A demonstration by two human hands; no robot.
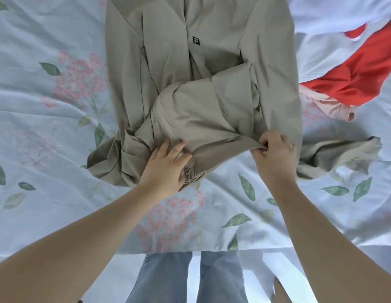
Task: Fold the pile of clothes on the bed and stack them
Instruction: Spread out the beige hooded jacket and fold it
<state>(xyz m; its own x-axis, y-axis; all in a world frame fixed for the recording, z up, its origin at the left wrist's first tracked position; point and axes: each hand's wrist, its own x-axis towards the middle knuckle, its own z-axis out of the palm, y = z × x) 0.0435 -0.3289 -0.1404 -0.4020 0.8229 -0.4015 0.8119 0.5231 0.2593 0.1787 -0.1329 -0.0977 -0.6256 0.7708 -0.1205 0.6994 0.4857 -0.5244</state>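
Beige jacket (201, 62) lies spread on the bed (48, 127), centre of view, running from the near middle to the far edge of frame. Front side up; small black logo patch (196, 40) shows on the chest, far part. Near end of the jacket is doubled back onto the body in a loose, bunched fold. One sleeve (343, 154) trails off to the right, crumpled on the sheet; more fabric is heaped at the near left.

Left hand (166, 165): palm down on the near edge of the fold, fingers (161, 147) straight and spread, pressing the cloth flat. Zip pull (187, 172) sits just beside its thumb.

Right hand (273, 149): fingers curled, pinching a ridge of the jacket's fold at its right end; cloth is drawn taut between the two hands.

Bed sheet is pale blue with pink blossoms and green leaves, wrinkled.

Far right: a white garment (332, 14), a red garment (354, 79) partly under it, and a pink piece (334, 108) at the red one's near edge. All unfolded, just beside the jacket.

Near edge: the person's legs in blue-grey trousers (168, 278), standing against the bed.
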